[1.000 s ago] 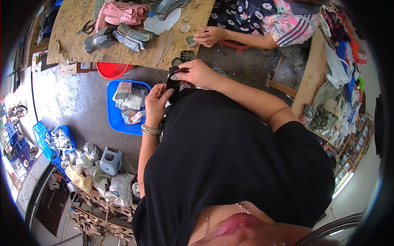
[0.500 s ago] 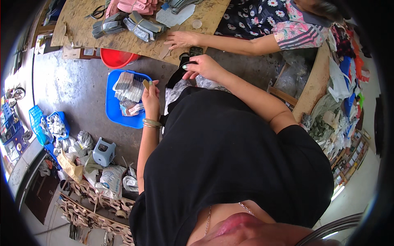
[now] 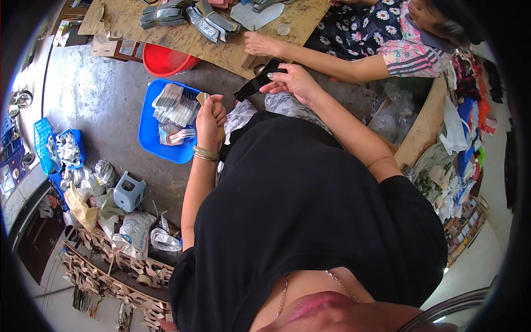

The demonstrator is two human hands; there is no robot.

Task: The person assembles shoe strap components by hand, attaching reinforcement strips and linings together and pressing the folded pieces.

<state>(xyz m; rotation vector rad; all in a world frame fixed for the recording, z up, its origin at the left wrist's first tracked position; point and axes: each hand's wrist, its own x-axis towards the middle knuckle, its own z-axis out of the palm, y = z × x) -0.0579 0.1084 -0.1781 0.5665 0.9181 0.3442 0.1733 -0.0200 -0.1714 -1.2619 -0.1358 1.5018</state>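
My left hand (image 3: 209,123) is closed around a flat tan piece (image 3: 200,98), whose end sticks up past the thumb. Between the thumb and fingers of my right hand (image 3: 296,83) is a curved black strip (image 3: 253,87), held over my lap near the table edge. Beside my left hand on the floor stands a blue basin (image 3: 185,155). Inside it lie stacks of pale grey strips (image 3: 176,106) and a smaller bundle of striped pieces (image 3: 176,134). The lower part of the tan piece is hidden by my fingers.
A co-worker's hand (image 3: 263,44) rests at the edge of the wooden table (image 3: 121,19), which bears grey bundles (image 3: 213,23). Under the edge sits a red bucket (image 3: 166,60). A grey stool (image 3: 129,192) and sacks (image 3: 134,232) are at the left; a heap of scraps (image 3: 442,155) lies right.
My right hand has moved right with the black strip, which now shows more of its length. My left hand has turned, knuckles up. The co-worker's outstretched hand has drawn its fingers in.
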